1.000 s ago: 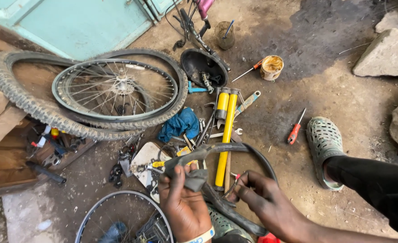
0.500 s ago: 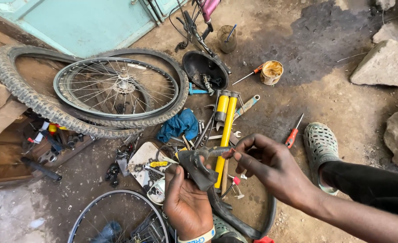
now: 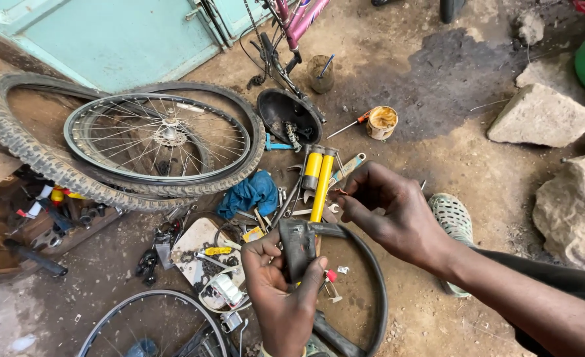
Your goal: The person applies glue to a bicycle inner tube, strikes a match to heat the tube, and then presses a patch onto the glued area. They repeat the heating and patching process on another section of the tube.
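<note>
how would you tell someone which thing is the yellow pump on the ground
Start at the big knobby tyre with the spoked wheel lying on it at the left. Go right past the blue rag to the tools on the dirt. The yellow pump is the long bright yellow tube with a shorter yellow tube beside it, running down toward the left hand.

Left hand [image 3: 280, 291] at bottom centre, pinching inner tube [image 3: 299, 248]; right hand [image 3: 385, 208] just right, above it. Pump [image 3: 319, 182] behind hands, rag [image 3: 247, 193] left of pump. Spoked wheel [image 3: 157, 137] on tyre [image 3: 54, 168], far left. Stones [image 3: 540, 116] at right.
</note>
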